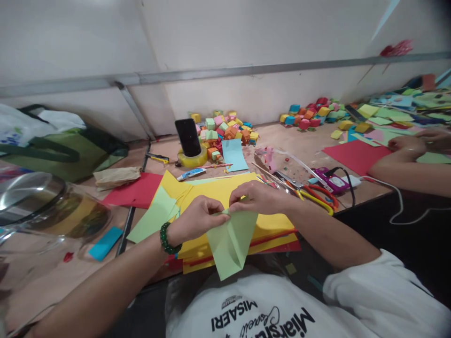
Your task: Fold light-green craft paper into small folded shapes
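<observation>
A light green sheet of paper (230, 241), partly folded, hangs over the table's near edge. My left hand (195, 220), with a green bead bracelet on the wrist, pinches its upper left edge. My right hand (255, 197) pinches the top edge right beside it, fingers closed on the paper. Under both hands lies a stack of yellow and red paper sheets (225, 192). More light green sheets (155, 213) lie to the left of my left hand.
A black phone (188, 137) stands in a yellow tape roll. Piles of folded coloured paper cubes (225, 129) sit near the wall. Scissors (319, 195) and a purple device (331, 179) lie right. Another person's arm (405, 162) rests at far right. A green bag (66, 150) sits left.
</observation>
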A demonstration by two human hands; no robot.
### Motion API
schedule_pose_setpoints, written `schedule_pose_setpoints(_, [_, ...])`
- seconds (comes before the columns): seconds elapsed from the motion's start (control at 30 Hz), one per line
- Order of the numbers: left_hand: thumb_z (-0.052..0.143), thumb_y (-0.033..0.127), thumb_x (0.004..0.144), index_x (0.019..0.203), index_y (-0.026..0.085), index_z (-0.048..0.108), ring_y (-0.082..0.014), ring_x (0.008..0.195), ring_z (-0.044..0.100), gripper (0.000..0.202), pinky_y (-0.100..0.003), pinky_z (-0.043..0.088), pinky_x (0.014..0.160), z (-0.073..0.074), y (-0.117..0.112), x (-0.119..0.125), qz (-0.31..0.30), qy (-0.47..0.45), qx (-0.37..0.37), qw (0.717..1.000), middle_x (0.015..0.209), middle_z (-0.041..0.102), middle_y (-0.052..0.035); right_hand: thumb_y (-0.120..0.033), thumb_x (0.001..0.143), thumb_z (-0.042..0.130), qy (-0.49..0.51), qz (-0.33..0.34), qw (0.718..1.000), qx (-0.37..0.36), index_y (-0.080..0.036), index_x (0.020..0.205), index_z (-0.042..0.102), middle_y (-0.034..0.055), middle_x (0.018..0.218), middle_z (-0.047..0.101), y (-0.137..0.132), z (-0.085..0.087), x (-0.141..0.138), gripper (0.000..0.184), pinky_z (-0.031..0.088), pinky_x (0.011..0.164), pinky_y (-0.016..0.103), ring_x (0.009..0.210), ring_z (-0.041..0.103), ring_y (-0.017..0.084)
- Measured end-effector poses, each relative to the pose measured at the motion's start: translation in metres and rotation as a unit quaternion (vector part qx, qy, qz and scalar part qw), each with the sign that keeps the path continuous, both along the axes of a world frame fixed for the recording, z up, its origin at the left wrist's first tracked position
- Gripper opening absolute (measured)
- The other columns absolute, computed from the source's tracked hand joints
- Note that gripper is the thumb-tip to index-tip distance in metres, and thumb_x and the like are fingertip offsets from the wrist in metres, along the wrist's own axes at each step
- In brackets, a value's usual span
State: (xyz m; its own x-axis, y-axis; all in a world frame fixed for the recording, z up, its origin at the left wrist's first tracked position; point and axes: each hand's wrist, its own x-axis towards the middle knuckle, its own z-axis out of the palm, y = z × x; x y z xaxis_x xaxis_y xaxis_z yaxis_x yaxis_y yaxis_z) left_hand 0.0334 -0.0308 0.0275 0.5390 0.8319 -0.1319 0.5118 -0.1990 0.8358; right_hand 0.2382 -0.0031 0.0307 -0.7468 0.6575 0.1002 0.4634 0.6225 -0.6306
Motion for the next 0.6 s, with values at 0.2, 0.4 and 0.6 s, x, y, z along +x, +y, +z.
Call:
schedule_pose_setpoints(0.2, [0.054,0.037,0.067,0.05,0.019,0.033,-0.0066,0.051,0.025,0.033,-0.021,0.02,0.046,-0.004,0.003,0.0,0.002,-0.004,-0.001,1.0,0.051,0.026,0.0066,-0.031,0.085,0.06,0.015,0.002,1.0,-0.018,-0.013,0.076,0.071,0.0029,0.07,0.069,-0.002,0.002,-0.001,0.022,0.036,0.058,0.022,0.063,0.056,0.012])
schedule_pose_setpoints(0.4, [0.054,0.039,0.066,0.051,0.019,0.031,-0.0068,0.051,0.023,0.034,-0.022,0.019,0.047,-0.006,0.007,0.0,0.012,0.009,-0.001,1.0,0.052,0.024,0.0067,-0.028,0.084,0.06,0.017,0.002,1.0,-0.022,-0.013,0.075,0.071,0.0026,0.069,0.069,0.005,-0.004,-0.002,0.021,0.037,0.06,0.022,0.063,0.057,0.012])
schedule_pose_setpoints(0.6, [0.057,0.04,0.066,0.051,0.019,0.035,-0.0071,0.052,0.025,0.034,-0.022,0.021,0.048,-0.006,0.007,-0.003,0.011,0.008,-0.028,1.0,0.052,0.027,0.0066,-0.033,0.083,0.061,0.031,0.005,0.998,-0.046,-0.013,0.074,0.072,0.0023,0.068,0.07,0.01,-0.009,-0.005,0.024,0.038,0.058,0.021,0.061,0.057,0.011])
